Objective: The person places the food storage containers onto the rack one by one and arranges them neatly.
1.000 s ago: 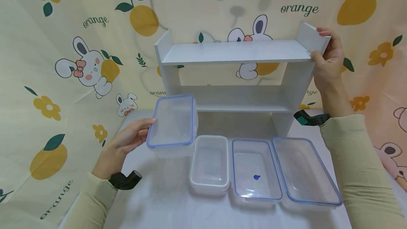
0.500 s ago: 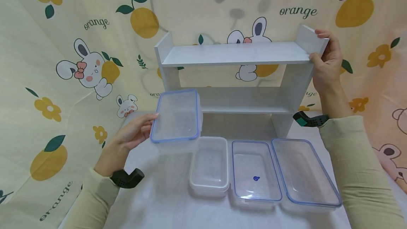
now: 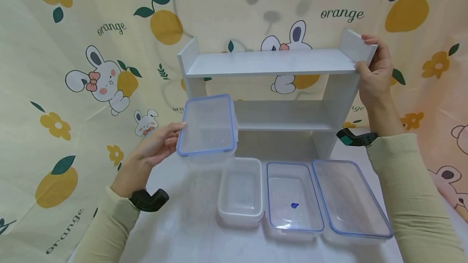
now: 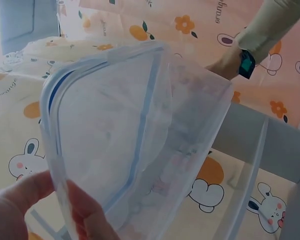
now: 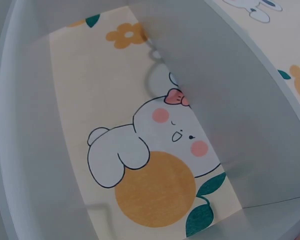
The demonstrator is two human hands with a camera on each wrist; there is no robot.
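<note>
Blue-rimmed container (image 3: 207,126) in the left hand (image 3: 157,147), just toward nine o'clock of centre

Pinched at its nine-o'clock edge between thumb and fingers, and held above the white table (image 3: 175,234). Tilted, with its lid (image 3: 206,111) facing the head camera, and overlapping in that view the nine-o'clock side of the white shelf unit (image 3: 270,62). Cannot tell whether touching it.

Toward half past two, gripping the upper end of the shelf unit's three-o'clock side panel (image 3: 352,46) with the right hand (image 3: 376,70): fingers at the top, thumb lower down by the front edge.

Set out on the table, from six round to four o'clock: at six, a small clear container (image 3: 241,194) with a whitish rim; near five, a blue-edged container (image 3: 295,188) with a small blue mark (image 3: 294,205); at four, a larger blue-edged container (image 3: 352,200). Standing just beside one another, near the foot of the shelf unit.

On both wrists, black devices (image 3: 149,201), next to pale green sleeves (image 3: 413,186). Behind, from nine through twelve to three o'clock, a patterned cloth (image 3: 226,7) with rabbits, oranges and flowers.
</note>
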